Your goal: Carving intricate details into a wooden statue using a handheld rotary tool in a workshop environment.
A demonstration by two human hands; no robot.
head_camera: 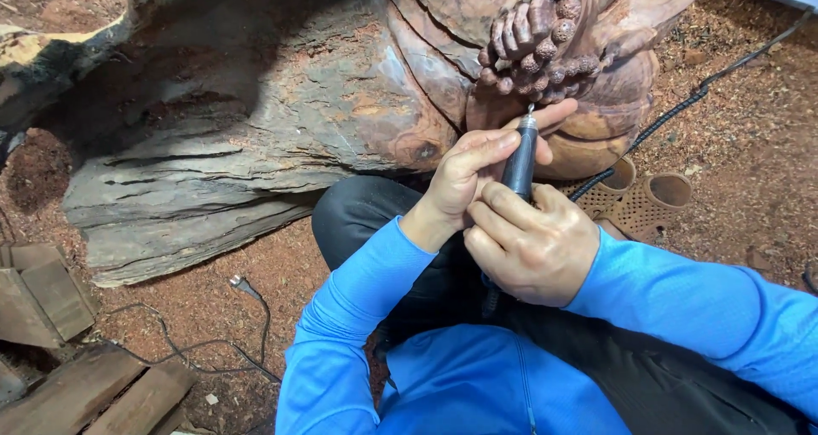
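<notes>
Head view showed two hands on one grinder (520, 158): the right hand (535, 246) wrapped around its body, the left hand (471, 172) pinching near the tip, which touched the wood carving (528, 34) at twelve o'clock. Two sandals (639, 201) lay at three o'clock, partly hidden.

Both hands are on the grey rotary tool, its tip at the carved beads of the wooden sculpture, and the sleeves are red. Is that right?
Not quite: the head view shows the sleeves are blue, not red. The rest holds: the left hand and right hand both grip the grey rotary tool, its tip at the carved beads of the wooden sculpture.
</notes>
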